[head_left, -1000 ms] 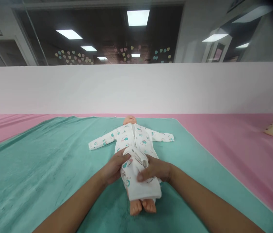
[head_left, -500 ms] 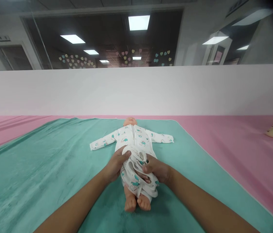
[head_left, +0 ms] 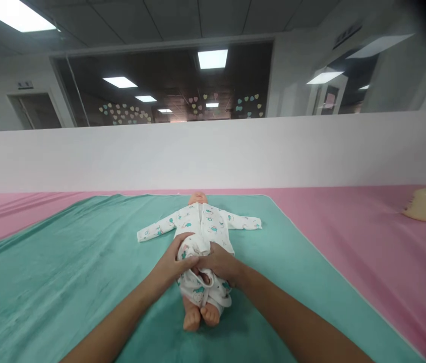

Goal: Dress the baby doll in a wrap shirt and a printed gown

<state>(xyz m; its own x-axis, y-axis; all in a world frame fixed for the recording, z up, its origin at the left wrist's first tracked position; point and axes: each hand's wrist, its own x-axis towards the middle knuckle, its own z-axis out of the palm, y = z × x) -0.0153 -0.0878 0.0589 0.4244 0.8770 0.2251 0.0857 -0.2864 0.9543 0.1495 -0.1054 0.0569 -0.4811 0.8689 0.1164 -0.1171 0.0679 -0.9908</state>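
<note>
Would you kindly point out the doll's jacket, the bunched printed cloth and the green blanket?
Doll's jacket (head_left: 210, 227): head view, on its printed front.
Bunched printed cloth (head_left: 199, 292): head view, on its lower part.
Green blanket (head_left: 84, 267): head view, on its surface toward the picture's left.

Both hands (head_left: 177, 261) on bunched garment (head_left: 195, 245)

The doll (head_left: 198, 198) lies on the blanket (head_left: 84, 272), head toward the wall (head_left: 197, 156) behind; under the blanket lies a sheet (head_left: 349, 217), where another object (partly cut off) (head_left: 425, 204) sits far right.
</note>
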